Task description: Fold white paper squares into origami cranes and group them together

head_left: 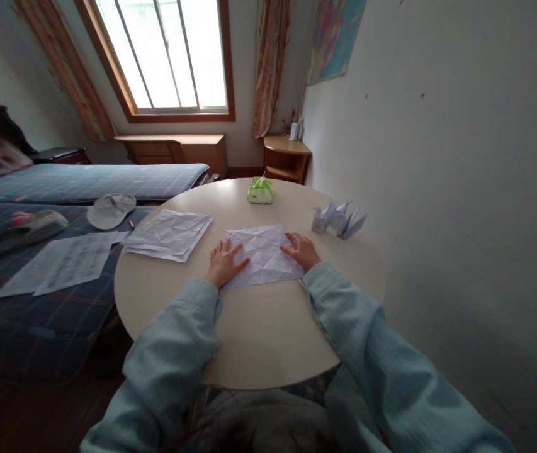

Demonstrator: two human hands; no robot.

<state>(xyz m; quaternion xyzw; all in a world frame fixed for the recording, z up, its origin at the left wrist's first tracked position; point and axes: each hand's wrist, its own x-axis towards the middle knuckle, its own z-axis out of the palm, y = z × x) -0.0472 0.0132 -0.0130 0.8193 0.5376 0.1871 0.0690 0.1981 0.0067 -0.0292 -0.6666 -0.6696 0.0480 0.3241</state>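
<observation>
A creased sheet of white paper point(264, 255) lies unfolded on the round table point(268, 333) in front of me. Fold lines cross its whole surface. My left hand point(225, 262) rests on its left side, fingers spread. On the right edge lies my right hand point(302, 250), its fingers stretched out over the paper. Neither hand grips anything. To the left is a stack of creased paper sheets point(170, 234). Several folded paper cranes point(337, 219) stand close together at the table's right side.
A green tissue pack point(261, 190) sits at the table's far edge. On the left, a bed point(51, 340) adjoins the table, with printed sheets point(67, 264) and a white cap point(110, 211) on it. A wall point(461, 189) rises at the right.
</observation>
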